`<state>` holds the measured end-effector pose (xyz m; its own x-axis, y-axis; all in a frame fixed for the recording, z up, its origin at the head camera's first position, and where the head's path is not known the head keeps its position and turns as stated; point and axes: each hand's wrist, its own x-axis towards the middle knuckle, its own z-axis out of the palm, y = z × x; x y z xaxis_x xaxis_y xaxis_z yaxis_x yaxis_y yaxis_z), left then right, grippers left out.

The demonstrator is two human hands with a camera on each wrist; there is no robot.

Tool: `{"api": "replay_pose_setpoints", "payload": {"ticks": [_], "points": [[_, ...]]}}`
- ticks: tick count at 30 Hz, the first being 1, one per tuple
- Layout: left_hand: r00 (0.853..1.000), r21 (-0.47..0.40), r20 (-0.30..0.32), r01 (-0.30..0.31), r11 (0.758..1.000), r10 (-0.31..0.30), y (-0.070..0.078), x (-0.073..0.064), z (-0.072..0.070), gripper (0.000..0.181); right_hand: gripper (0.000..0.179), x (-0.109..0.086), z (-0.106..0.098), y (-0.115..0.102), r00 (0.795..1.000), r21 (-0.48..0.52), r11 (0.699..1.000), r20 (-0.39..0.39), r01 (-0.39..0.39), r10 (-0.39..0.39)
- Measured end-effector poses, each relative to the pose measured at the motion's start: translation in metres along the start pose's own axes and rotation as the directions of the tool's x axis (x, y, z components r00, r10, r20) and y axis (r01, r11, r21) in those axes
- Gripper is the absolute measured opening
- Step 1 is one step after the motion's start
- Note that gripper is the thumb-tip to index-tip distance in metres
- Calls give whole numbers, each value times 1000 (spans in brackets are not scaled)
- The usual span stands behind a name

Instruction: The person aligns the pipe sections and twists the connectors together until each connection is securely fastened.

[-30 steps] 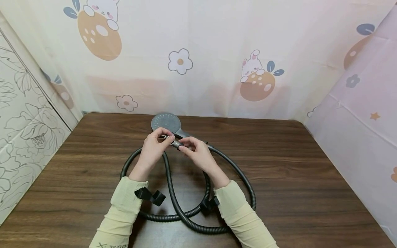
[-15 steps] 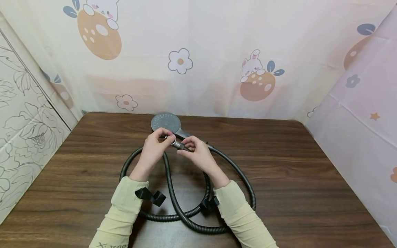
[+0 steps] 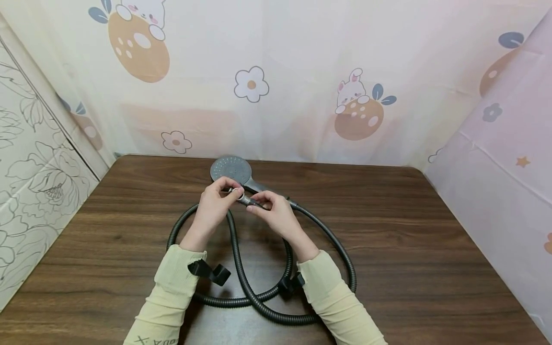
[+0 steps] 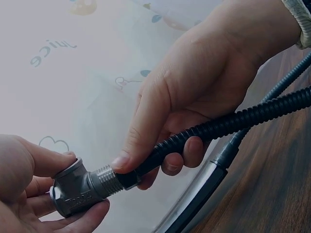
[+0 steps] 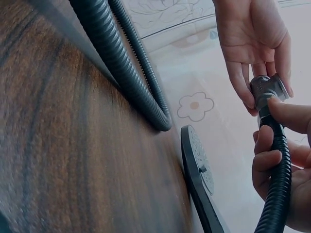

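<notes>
Near the middle of the table, my left hand (image 3: 214, 205) pinches a grey metal tee pipe fitting (image 4: 73, 190) between thumb and fingers. My right hand (image 3: 278, 214) grips the end of a black ribbed shower hose (image 4: 233, 121), its thumb beside the connector. Between fitting and hose, a silver threaded section (image 4: 108, 180) shows in the left wrist view. The fitting and hose end are in line and meet at this section; how far they engage cannot be told. Behind the hands lies a grey shower head (image 3: 231, 169), its handle joined to the hose's other end.
Loops of the hose (image 3: 241, 273) lie under and around both forearms on the dark wooden table (image 3: 414, 249). A black strap mount (image 3: 209, 273) sits at the left cuff, another (image 3: 291, 283) at the right. A patterned curtain (image 3: 297, 96) hangs behind the table's far edge.
My right fingers have shifted a little back from the fitting, first loosening to show more of the hose end, then closing on it again. The left hand has stayed in place.
</notes>
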<state>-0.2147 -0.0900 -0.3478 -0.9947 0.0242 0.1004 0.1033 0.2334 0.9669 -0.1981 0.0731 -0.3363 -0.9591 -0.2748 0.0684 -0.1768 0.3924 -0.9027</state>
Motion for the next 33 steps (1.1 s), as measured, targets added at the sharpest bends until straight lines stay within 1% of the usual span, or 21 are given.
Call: {"api": "replay_pose_setpoints", "payload": {"ticks": [5, 8, 9, 12, 16, 20, 23, 28, 30, 33], "points": [[1000, 0, -2, 0, 1000, 0, -2, 2, 0, 19, 29, 2, 1, 5, 1000, 36, 999, 7, -9, 8], [1000, 0, -2, 12, 1000, -12, 1, 1, 0, 19, 30, 3, 2, 6, 1000, 61, 998, 0, -10, 10], [1000, 2, -2, 16, 1000, -16, 3, 0, 0, 19, 30, 3, 2, 6, 1000, 68, 998, -1, -10, 10], [1000, 22, -4, 17, 1000, -17, 16, -6, -1, 18, 26, 3, 2, 6, 1000, 74, 997, -3, -12, 12], [1000, 50, -8, 14, 999, -13, 30, -14, -2, 18, 23, 3, 2, 5, 1000, 78, 997, 13, -12, 11], [1000, 54, -9, 21, 998, -20, 32, -16, -2, 19, 22, 4, 3, 8, 999, 100, 995, 32, 9, -12], [1000, 57, -9, 24, 998, -24, 33, -16, -2, 19, 22, 9, 5, 19, 999, 123, 992, 38, 24, -29], [1000, 56, -9, 26, 998, -26, 32, -15, -3, 19, 22, 16, 9, 34, 999, 135, 990, 37, 25, -30], [1000, 50, -8, 26, 998, -26, 31, -15, -3, 19, 23, 16, 11, 35, 999, 124, 992, 36, 19, -24], [1000, 43, -5, 28, 999, -28, 31, -15, -4, 19, 30, 15, 12, 35, 1000, 79, 997, 22, 5, -7]]}}
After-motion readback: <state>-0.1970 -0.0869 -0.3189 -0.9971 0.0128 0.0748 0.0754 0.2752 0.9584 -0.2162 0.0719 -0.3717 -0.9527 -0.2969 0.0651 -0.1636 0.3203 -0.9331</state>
